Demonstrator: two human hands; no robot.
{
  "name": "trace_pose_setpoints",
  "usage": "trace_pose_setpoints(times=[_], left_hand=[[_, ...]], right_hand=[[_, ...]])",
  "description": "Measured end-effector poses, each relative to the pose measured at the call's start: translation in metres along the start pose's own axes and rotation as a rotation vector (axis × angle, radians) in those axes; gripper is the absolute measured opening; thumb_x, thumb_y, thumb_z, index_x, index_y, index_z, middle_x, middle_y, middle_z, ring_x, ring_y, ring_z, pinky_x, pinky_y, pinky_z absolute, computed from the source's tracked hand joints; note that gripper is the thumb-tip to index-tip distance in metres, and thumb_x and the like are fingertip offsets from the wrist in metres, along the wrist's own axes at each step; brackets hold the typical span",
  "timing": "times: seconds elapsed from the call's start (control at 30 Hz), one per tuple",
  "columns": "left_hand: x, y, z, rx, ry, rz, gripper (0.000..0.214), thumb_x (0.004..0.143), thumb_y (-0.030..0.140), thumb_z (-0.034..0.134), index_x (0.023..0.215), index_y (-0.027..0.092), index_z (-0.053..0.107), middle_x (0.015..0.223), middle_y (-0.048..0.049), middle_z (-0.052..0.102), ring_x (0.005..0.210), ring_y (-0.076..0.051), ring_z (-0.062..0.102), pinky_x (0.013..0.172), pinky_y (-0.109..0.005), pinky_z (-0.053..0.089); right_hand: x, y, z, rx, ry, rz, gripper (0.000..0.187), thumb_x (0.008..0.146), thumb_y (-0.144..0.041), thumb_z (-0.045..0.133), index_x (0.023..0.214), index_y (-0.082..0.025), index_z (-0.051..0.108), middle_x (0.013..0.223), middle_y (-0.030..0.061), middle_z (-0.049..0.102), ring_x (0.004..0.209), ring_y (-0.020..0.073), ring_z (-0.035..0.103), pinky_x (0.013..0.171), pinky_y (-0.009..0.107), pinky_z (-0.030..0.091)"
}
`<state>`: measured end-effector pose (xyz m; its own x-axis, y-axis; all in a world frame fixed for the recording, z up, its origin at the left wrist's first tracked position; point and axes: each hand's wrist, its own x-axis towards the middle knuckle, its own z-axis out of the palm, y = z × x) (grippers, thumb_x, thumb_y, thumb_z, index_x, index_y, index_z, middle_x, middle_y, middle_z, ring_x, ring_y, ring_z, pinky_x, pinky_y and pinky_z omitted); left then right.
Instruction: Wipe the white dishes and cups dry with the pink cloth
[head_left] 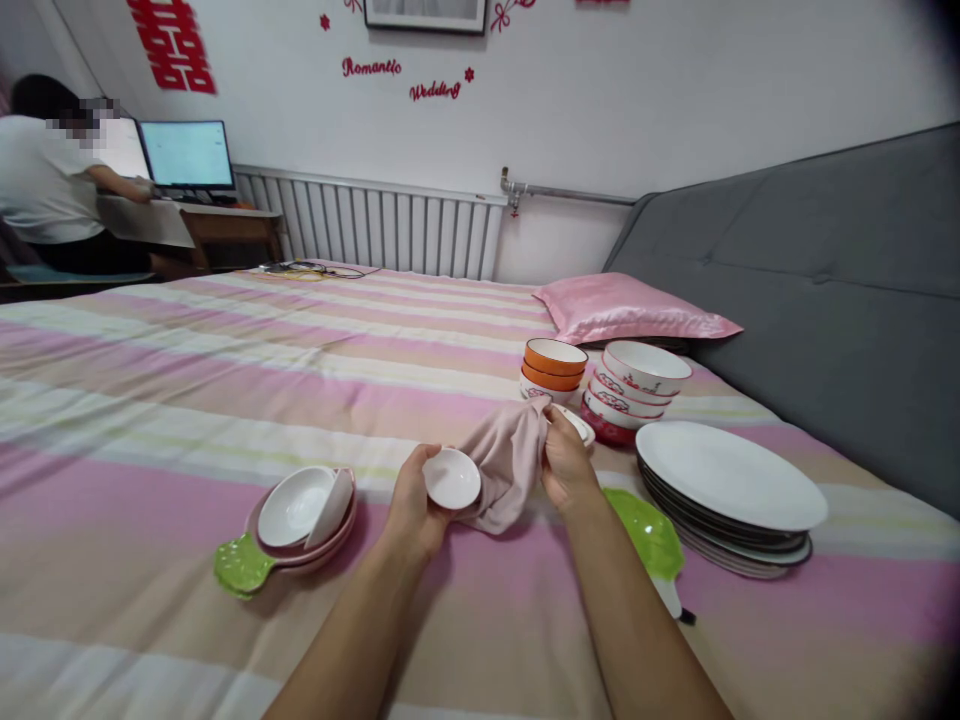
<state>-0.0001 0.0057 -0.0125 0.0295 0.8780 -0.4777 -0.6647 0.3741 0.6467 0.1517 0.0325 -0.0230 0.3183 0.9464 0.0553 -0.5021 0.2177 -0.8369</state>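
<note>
My left hand [411, 510] is closed around a small white dish [452, 478], held just above the striped bed cover. My right hand [566, 465] grips a pale pink cloth [508, 460] that hangs between both hands and touches the dish. To the left lies a pink plate [339, 532] carrying small white dishes [296, 505], on top of a green leaf-shaped plate [238, 567]. Another green leaf plate [649, 530] lies under my right forearm.
Stacked orange bowls [555, 366], red-patterned white bowls [637, 385] and a pile of large white plates [731, 480] stand at the right. A pink pillow [626, 308] and grey headboard [825, 290] lie beyond. A person sits at a desk with a monitor [187, 155] far left.
</note>
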Motion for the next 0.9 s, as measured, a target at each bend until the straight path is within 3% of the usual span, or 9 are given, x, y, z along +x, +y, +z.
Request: trace_pose_setpoints(times=[0.17, 0.3, 0.47, 0.6, 0.9], left_hand=[[-0.011, 0.000, 0.006, 0.072, -0.140, -0.094, 0.018, 0.073, 0.020, 0.051, 0.084, 0.010, 0.060, 0.068, -0.0089, 0.065, 0.057, -0.020, 0.063, 0.047, -0.029, 0.051], [-0.017, -0.004, 0.008, 0.141, -0.285, -0.236, 0.023, 0.072, 0.024, 0.052, 0.084, 0.007, 0.062, 0.068, -0.0119, 0.066, 0.061, -0.023, 0.065, 0.053, -0.031, 0.053], [-0.013, -0.014, 0.005, 0.292, -0.196, -0.314, 0.022, 0.067, 0.027, 0.062, 0.084, 0.012, 0.063, 0.070, -0.0079, 0.066, 0.056, -0.021, 0.063, 0.053, -0.032, 0.052], [-0.013, -0.014, 0.007, 0.346, -0.092, -0.250, 0.021, 0.064, 0.022, 0.068, 0.083, 0.016, 0.061, 0.064, -0.0025, 0.063, 0.052, -0.018, 0.060, 0.052, -0.032, 0.052], [-0.011, -0.012, 0.006, 0.323, -0.064, -0.137, 0.024, 0.067, 0.020, 0.066, 0.089, 0.017, 0.058, 0.066, -0.0034, 0.063, 0.051, -0.018, 0.061, 0.047, -0.029, 0.050]], right_hand=[[0.004, 0.002, -0.004, -0.026, 0.021, -0.035, 0.028, 0.054, -0.025, 0.067, 0.079, -0.020, 0.054, 0.065, -0.0077, 0.060, 0.063, 0.0105, 0.058, 0.064, 0.023, 0.047], [0.007, 0.000, -0.008, 0.004, 0.051, -0.045, 0.026, 0.054, -0.026, 0.066, 0.076, -0.020, 0.053, 0.066, -0.0079, 0.060, 0.064, 0.0099, 0.057, 0.064, 0.023, 0.047], [0.010, -0.001, -0.011, 0.008, 0.112, -0.094, 0.022, 0.057, -0.025, 0.062, 0.077, -0.021, 0.053, 0.068, -0.0076, 0.060, 0.069, 0.0102, 0.058, 0.069, 0.024, 0.048], [0.013, 0.003, -0.013, 0.007, 0.157, -0.067, 0.022, 0.054, -0.021, 0.060, 0.075, -0.021, 0.051, 0.066, -0.0078, 0.059, 0.065, 0.0097, 0.057, 0.061, 0.022, 0.047], [0.013, 0.017, -0.014, -0.046, 0.110, 0.011, 0.023, 0.055, -0.022, 0.059, 0.076, -0.021, 0.050, 0.058, -0.0091, 0.054, 0.052, 0.0076, 0.051, 0.046, 0.018, 0.039]])
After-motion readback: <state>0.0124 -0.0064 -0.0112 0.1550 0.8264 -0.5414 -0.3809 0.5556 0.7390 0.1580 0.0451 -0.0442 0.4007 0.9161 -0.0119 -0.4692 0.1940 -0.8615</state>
